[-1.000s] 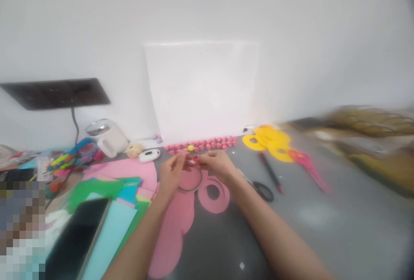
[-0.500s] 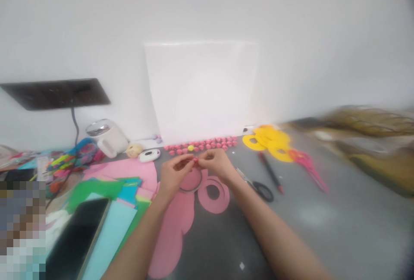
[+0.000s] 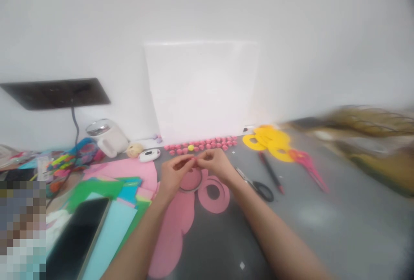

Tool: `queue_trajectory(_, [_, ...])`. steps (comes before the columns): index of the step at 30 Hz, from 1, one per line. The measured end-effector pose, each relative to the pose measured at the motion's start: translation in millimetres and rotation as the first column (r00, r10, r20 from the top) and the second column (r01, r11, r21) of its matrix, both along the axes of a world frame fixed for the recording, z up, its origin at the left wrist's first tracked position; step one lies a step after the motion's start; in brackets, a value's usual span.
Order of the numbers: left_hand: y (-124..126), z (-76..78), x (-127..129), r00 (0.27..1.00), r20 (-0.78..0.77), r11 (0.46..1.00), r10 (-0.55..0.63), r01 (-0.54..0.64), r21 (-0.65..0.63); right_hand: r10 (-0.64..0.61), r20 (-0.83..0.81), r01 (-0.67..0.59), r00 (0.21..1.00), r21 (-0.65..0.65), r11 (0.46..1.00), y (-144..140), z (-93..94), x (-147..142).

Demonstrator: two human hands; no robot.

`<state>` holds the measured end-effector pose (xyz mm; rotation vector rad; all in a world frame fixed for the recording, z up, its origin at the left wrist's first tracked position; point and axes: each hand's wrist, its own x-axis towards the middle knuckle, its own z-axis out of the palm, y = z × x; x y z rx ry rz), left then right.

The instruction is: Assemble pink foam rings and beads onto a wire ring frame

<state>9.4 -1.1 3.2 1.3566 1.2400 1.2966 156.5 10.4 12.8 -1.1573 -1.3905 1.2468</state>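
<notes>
Fingertip to fingertip, my left hand [image 3: 173,172] and my right hand [image 3: 218,163] pinch a small pink paper piece [image 3: 193,161] between them. The fingers hide most of it, so its exact shape is unclear. Just behind the hands lie rows of small pink rolled-looking pieces [image 3: 208,145] with one yellow piece [image 3: 190,147] among them. Below the hands rests a round dish or ring with a pink middle [image 3: 191,180], partly covered by the left hand. A pink paper spiral [image 3: 223,198] and a scalloped pink paper sheet [image 3: 170,232] lie near the wrists.
Black-handled scissors [image 3: 263,191], a dark pencil [image 3: 271,172], pink scissors [image 3: 310,170] and yellow paper cutouts [image 3: 268,135] lie to the right. At left are a phone [image 3: 77,237], coloured paper [image 3: 110,228] and a white mug [image 3: 110,142]. A white board [image 3: 203,90] leans against the wall.
Both hands stay in the same place, with only slight finger movement. The pink piece shows a little less between the fingertips.
</notes>
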Motion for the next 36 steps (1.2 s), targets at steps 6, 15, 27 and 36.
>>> queue_trajectory(6, [4.0,-5.1,-5.3,0.980,0.198,0.998,0.010,0.001,-0.055,0.105,-0.117,-0.096,0.988,0.078,0.992,-1.2,1.9,0.9])
queue_trajectory(15, [6.3,2.7,-4.6,0.854,0.520,0.978,0.028,0.084,-0.191,0.067,-0.070,-0.054,0.995,0.176,0.983,0.8,-2.1,-4.4])
queue_trajectory(27, [8.6,4.0,-8.3,0.777,0.629,0.960,-0.042,0.205,-0.190,0.061,-0.102,-0.037,0.993,0.228,0.973,-0.6,-2.6,-5.4])
queue_trajectory(36, [8.9,0.6,-7.3,0.762,0.648,0.960,-0.027,0.201,-0.197,0.032,-0.184,0.004,0.982,0.191,0.982,-2.8,-1.7,-10.1])
